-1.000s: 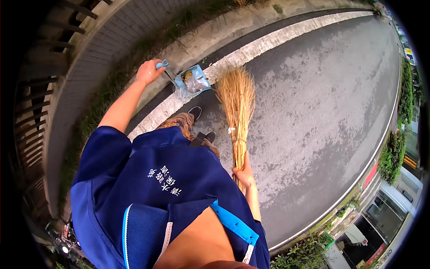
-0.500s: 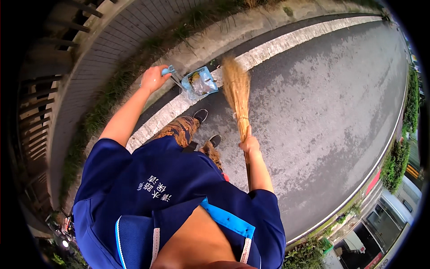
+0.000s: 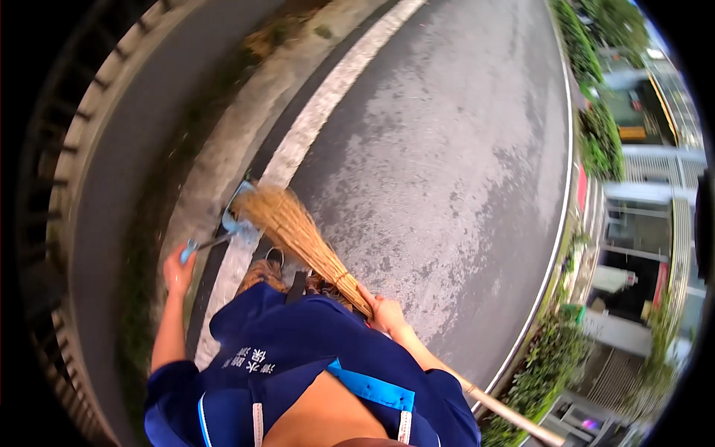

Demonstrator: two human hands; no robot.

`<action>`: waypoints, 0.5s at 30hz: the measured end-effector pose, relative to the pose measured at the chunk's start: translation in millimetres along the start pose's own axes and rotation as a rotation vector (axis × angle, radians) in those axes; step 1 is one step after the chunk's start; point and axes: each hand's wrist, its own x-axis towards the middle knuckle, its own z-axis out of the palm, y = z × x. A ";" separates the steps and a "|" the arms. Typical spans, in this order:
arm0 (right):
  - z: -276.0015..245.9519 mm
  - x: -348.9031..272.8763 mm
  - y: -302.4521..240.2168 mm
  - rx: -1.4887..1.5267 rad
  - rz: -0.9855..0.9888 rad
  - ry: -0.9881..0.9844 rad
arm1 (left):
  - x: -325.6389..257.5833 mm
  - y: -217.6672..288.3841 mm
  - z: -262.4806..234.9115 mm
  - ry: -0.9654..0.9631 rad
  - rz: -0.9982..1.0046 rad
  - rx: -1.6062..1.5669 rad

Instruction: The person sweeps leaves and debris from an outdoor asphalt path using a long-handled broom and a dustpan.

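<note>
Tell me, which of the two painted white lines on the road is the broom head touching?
The broad white line beside the concrete kerb, where the straw broom meets the dustpan. The thin white line runs along the far, hedged edge, away from it.

Soft, even daylight, no hard shadows.
Strongly bent and black at the rim; motion blur throughout, worst at left.

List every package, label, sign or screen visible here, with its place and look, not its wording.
White printed characters: on the back of the person's dark blue shirt, lower centre, a short slanted row.
Red sign panel: far right, on a roadside building front, tall and narrow; blurred.
Small lit screen or sign: bottom right, by the building entrance, pinkish glow; too small to tell.
</note>
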 end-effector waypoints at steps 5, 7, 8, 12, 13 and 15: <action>6.1 -39.6 64.5 0.003 0.027 0.077 | 8.7 27.4 30.2 0.075 0.036 -0.165; 25.2 -39.5 83.3 0.090 0.228 0.084 | 22.2 61.6 41.4 0.040 0.031 -0.227; 34.0 -36.8 94.3 0.147 0.401 0.068 | 31.4 72.7 52.6 0.030 0.035 -0.265; 62.8 2.8 131.0 0.428 0.438 -0.029 | 86.4 106.4 90.3 0.106 0.078 -0.306; 63.6 14.6 134.2 0.532 0.473 0.040 | 100.5 124.3 93.2 0.110 0.087 -0.322; 57.7 35.3 149.3 0.732 0.495 0.128 | 124.1 158.1 103.4 0.155 0.083 -0.322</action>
